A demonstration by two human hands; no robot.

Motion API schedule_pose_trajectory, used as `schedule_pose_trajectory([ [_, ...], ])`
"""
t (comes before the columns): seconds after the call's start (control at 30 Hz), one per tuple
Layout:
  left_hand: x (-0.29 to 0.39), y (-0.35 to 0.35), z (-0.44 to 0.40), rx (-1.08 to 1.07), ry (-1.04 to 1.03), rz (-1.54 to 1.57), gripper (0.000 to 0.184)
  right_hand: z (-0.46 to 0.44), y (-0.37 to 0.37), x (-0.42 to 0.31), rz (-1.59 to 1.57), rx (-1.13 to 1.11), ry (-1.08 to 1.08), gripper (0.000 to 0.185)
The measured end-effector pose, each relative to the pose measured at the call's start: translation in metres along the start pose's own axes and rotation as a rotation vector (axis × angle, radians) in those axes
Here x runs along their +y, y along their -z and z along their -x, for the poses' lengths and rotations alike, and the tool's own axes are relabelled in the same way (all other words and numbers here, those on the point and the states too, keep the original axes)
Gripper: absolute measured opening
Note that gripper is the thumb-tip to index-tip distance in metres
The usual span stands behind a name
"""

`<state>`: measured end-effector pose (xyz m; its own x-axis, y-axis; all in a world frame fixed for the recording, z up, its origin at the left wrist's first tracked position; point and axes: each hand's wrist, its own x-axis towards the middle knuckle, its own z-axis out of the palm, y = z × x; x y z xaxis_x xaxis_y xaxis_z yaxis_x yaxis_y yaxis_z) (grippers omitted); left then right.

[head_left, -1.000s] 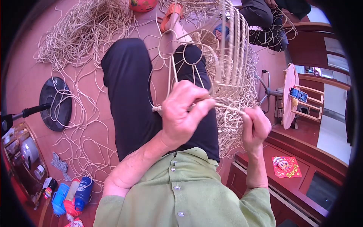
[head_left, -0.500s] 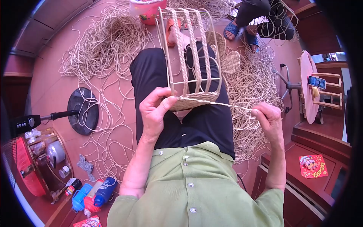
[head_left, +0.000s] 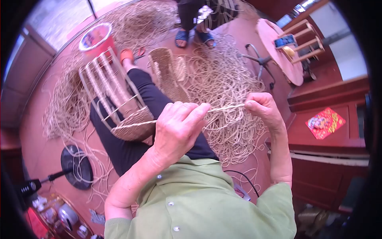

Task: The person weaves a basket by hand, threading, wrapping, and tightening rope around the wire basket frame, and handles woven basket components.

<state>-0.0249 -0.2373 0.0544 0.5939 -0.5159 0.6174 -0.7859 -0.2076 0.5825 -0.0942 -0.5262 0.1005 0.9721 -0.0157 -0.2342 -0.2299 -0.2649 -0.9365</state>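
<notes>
A half-woven basket [head_left: 133, 125] rests on my lap, its bare frame bars pointing away from me and a band of weaving at the near end. From that band a straw cord [head_left: 226, 108] runs off to the right. My left hand [head_left: 179, 125] is closed around the cord close to the basket. Farther right, my right hand [head_left: 263, 106] grips the cord in a fist, and the stretch between the hands looks taut. The cord inside both hands is hidden by the fingers.
Loose cord [head_left: 227, 87] lies heaped on the floor. A woven piece [head_left: 165, 73] lies beyond my knee, and a pink bucket [head_left: 95, 42] stands at upper left. Another person's slippered feet [head_left: 195, 38] are ahead. A round stool [head_left: 274, 51] holds a phone [head_left: 285, 41].
My left hand has left the basket edge and moved right along the cord. The view has turned right, so the basket now appears farther left and tilted.
</notes>
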Motion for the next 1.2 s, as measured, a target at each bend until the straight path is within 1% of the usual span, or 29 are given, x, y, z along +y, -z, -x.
schedule_pose_trajectory([
  [0.07,0.008,-0.018,-0.015,-0.034,-0.027,0.05,0.034,0.015,0.014,0.006,-0.033,0.03,0.025,0.026],
  [0.13,0.017,-0.031,-0.028,-0.065,-0.028,0.096,0.029,0.032,0.025,0.006,-0.126,0.12,0.04,0.027],
  [0.2,0.019,-0.043,-0.034,-0.065,0.006,0.182,0.026,0.045,0.036,0.009,-0.171,0.166,0.068,0.028],
  [0.23,0.02,-0.048,-0.036,-0.065,0.027,0.221,0.024,0.048,0.037,0.014,-0.356,0.166,0.158,0.028],
  [0.27,0.022,-0.05,-0.039,-0.048,0.09,0.334,0.016,0.047,0.033,0.019,-0.542,0.162,0.252,0.029],
  [0.3,0.02,-0.051,-0.04,-0.107,0.282,0.512,0.013,0.044,0.029,0.023,-0.727,0.153,0.347,0.03],
  [0.33,0.015,-0.05,-0.04,-0.163,0.479,0.686,0.011,0.035,0.027,0.027,-0.956,0.039,0.408,0.03],
  [0.37,0.012,-0.048,-0.039,-0.217,0.682,0.854,0.009,0.029,0.017,0.04,-0.878,0.172,0.246,0.032],
  [0.4,0.013,-0.047,-0.039,-0.193,0.714,0.97,0.009,0.024,0.001,0.051,-0.797,0.298,0.086,0.035],
  [0.43,0.014,-0.045,-0.039,-0.216,0.733,0.993,0.009,0.014,-0.02,0.05,-0.507,0.231,0.041,0.028],
  [0.47,0.015,-0.043,-0.039,-0.239,0.753,1.014,0.01,0.007,-0.038,0.052,-0.401,0.126,0.042,0.038],
  [0.5,0.015,-0.042,-0.037,-0.263,0.778,1.037,0.01,0.003,-0.056,0.05,-0.564,0.041,0.122,0.048],
  [0.53,0.014,-0.045,-0.034,-0.271,0.781,1.037,0.012,0.0,-0.069,0.039,-0.664,0.034,0.186,0.042],
  [0.57,0.014,-0.044,-0.032,-0.274,0.803,1.025,0.012,0.0,-0.077,0.03,-0.766,0.031,0.248,0.035],
  [0.63,0.015,-0.041,-0.034,-0.287,0.837,1.005,0.013,-0.008,-0.073,0.032,-0.63,0.114,0.369,0.023],
  [0.67,0.018,-0.039,-0.037,-0.285,0.869,0.886,0.01,-0.011,-0.071,0.033,-0.557,0.155,0.43,0.019],
  [0.73,0.018,-0.045,-0.034,-0.085,0.404,0.346,0.012,-0.008,-0.067,0.032,-0.494,0.315,0.334,0.016],
  [0.77,0.018,-0.045,-0.031,0.011,0.175,0.07,0.014,-0.007,-0.064,0.033,-0.462,0.385,0.284,0.018],
  [0.8,0.016,-0.04,-0.031,0.025,0.061,-0.047,0.016,-0.008,-0.061,0.042,-0.46,0.417,0.28,0.02],
  [0.87,0.016,-0.045,-0.023,-0.013,0.139,0.065,0.012,-0.01,-0.062,0.047,-0.699,0.307,0.352,0.011],
  [0.9,0.015,-0.049,-0.019,-0.022,0.174,0.107,0.011,-0.007,-0.069,0.034,-0.78,0.231,0.28,0.01],
  [0.97,0.014,-0.051,-0.015,0.032,0.203,0.228,0.009,-0.001,-0.084,0.024,-0.62,0.182,0.299,0.01],
  [1.03,0.014,-0.046,-0.013,0.012,0.21,0.19,0.01,-0.003,-0.086,0.031,-0.479,0.226,0.401,0.01],
  [1.07,0.017,-0.037,-0.009,-0.046,0.231,0.126,0.017,-0.005,-0.082,0.034,-0.402,0.257,0.451,0.01],
  [1.17,0.004,-0.002,0.018,0.152,0.149,-0.157,0.024,-0.015,-0.077,0.042,-0.673,0.254,0.417,0.006],
  [1.2,-0.002,0.014,0.034,0.212,0.198,-0.302,0.028,-0.018,-0.078,0.044,-0.716,0.258,0.397,0.004],
])
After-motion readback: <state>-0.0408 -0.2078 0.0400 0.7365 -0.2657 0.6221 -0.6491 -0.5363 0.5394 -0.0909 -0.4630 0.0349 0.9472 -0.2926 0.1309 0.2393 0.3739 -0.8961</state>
